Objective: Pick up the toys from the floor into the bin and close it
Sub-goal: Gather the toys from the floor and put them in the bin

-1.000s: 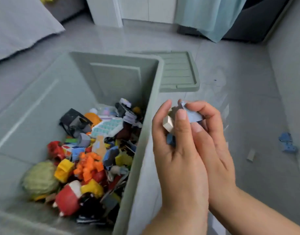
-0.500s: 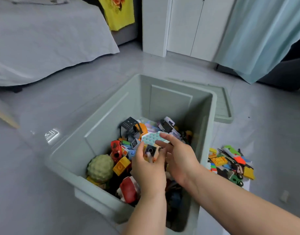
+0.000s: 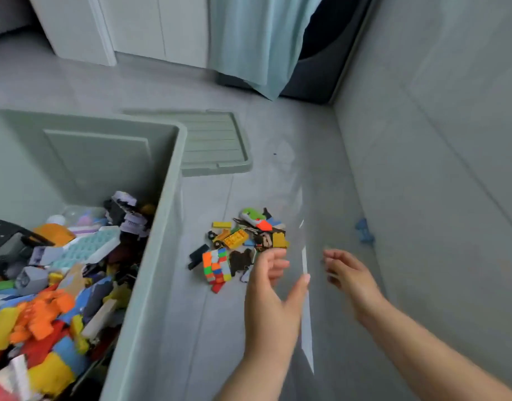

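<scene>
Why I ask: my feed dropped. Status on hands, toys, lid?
Right hand open; left hand at clear sheet edge, grip unclear. Toy pile on floor beside bin. Lid off, behind bin.

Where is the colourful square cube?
In the head view the colourful cube lies on the floor, just right of the bin, at the near edge of the toy pile, left of the left hand.

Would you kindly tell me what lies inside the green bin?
The bin holds a jumbled heap of toys: an orange toy, a pale studded board, a black frame. Its floor and anything lower are covered.
</scene>
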